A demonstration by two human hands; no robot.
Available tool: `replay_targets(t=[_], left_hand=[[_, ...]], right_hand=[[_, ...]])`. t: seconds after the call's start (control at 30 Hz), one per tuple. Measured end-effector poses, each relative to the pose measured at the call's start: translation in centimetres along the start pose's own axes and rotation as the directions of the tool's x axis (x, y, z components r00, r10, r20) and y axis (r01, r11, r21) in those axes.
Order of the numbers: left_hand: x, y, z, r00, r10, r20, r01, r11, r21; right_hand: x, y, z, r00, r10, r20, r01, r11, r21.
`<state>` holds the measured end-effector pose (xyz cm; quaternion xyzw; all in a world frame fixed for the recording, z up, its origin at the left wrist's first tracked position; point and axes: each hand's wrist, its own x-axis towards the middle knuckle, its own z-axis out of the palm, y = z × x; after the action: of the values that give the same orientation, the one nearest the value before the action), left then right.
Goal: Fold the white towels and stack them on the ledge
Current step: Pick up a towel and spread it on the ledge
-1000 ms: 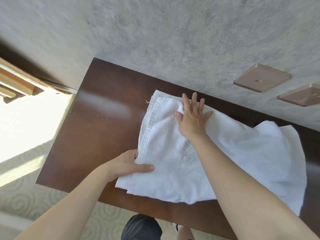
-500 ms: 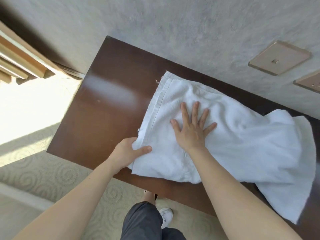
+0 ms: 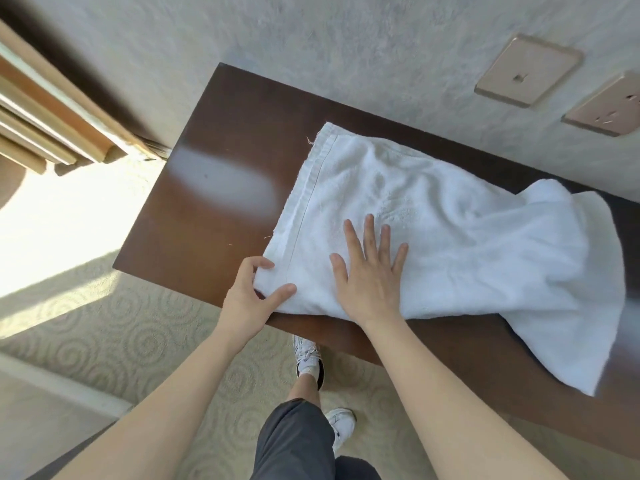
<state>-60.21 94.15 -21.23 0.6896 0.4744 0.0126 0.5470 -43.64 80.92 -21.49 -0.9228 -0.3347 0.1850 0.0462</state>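
I am losing the right end of the table (image 3: 214, 216) past the frame edge, and the far corner of the white towel (image 3: 467, 244) is smearing into blur there, so I am not reading its hem. My left hand (image 3: 249, 299) is covering the towel's near-left corner, and I am not seeing the fingers tucked beneath it. My right hand (image 3: 372, 278) is hiding the cloth under its palm. Both forearms are running off the bottom edge.
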Motion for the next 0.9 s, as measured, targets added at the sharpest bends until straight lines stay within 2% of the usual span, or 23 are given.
replay_targets(t=[0.2, 0.4, 0.67, 0.9], left_hand=[[-1.9, -1.0, 1.1, 0.991, -0.014, -0.132, 0.016, 1.0, 0.015], [-2.1, -1.0, 1.0, 0.993, 0.035, -0.112, -0.026, 0.997, 0.077], [-1.8, 0.3, 0.7, 0.988, 0.073, -0.136, -0.045, 0.979, 0.201], [-2.5, 0.1, 1.7, 0.982, -0.022, -0.186, 0.042, 0.993, 0.107]], right_hand=[[-3.6, 1.4, 1.0, 0.994, 0.033, 0.1, -0.028, 0.998, -0.057], [-4.5, 1.2, 0.6, 0.993, -0.036, 0.115, 0.033, 0.999, 0.028], [-4.4, 1.0, 0.1, 0.988, -0.035, 0.148, 0.028, 0.998, 0.053], [-4.3, 1.0, 0.3, 0.986, -0.022, 0.167, 0.014, 0.999, 0.051]])
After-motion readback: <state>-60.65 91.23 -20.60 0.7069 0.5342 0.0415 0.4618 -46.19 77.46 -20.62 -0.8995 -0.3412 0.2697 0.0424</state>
